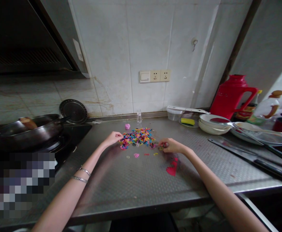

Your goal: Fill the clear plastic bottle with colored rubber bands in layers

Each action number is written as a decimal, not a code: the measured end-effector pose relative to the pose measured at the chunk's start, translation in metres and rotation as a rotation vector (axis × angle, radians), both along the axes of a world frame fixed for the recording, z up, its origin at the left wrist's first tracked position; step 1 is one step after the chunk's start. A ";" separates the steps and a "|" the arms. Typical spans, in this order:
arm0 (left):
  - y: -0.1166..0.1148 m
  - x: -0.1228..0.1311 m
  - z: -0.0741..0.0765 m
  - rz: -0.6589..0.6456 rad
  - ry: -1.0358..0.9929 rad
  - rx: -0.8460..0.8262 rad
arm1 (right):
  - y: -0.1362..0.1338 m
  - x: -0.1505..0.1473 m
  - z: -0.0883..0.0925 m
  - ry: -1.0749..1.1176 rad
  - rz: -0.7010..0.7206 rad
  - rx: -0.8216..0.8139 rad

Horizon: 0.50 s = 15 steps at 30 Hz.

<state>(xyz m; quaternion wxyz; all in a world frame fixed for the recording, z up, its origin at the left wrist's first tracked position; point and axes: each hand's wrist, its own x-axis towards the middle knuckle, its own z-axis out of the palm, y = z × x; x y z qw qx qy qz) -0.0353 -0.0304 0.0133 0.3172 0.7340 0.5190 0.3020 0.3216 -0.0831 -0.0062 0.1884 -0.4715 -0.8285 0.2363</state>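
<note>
A heap of small colourful rubber bands [139, 136] lies on the metal counter. At its left edge is my left hand [113, 138], with thumb and fingers pinched together; what is between them, if anything, is too small to make out. My right hand [173, 145] is at the right of the heap, fingers curled in over a few bands, a yellowish one [161, 149] showing by the fingertips. In front of the heap sit a pink cluster of bands [136, 155], a red band [146, 154] and a yellow band [155, 154]. Behind it stands a small clear bottle [139, 116].
A crumpled clear bag with red print [172, 167] lies near my right wrist. On the left is a stove with a wok [30, 132]. To the right are stacked bowls [213, 127], a yellow sponge [187, 121], a long knife [252, 158] and a red thermos [230, 96].
</note>
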 end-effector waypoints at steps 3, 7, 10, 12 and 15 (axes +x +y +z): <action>-0.003 -0.002 0.001 -0.020 0.048 -0.014 | 0.001 -0.001 -0.003 0.018 0.016 0.006; -0.003 -0.005 -0.001 -0.051 0.083 -0.017 | -0.002 -0.001 -0.002 0.048 0.009 0.010; -0.001 -0.008 -0.001 -0.075 0.098 -0.014 | -0.008 -0.007 0.004 0.088 -0.003 0.047; -0.001 -0.009 0.000 -0.088 0.103 -0.011 | -0.012 -0.014 0.008 0.134 0.003 0.082; -0.001 -0.009 0.002 -0.118 0.110 0.000 | -0.017 -0.025 0.011 0.191 0.048 0.086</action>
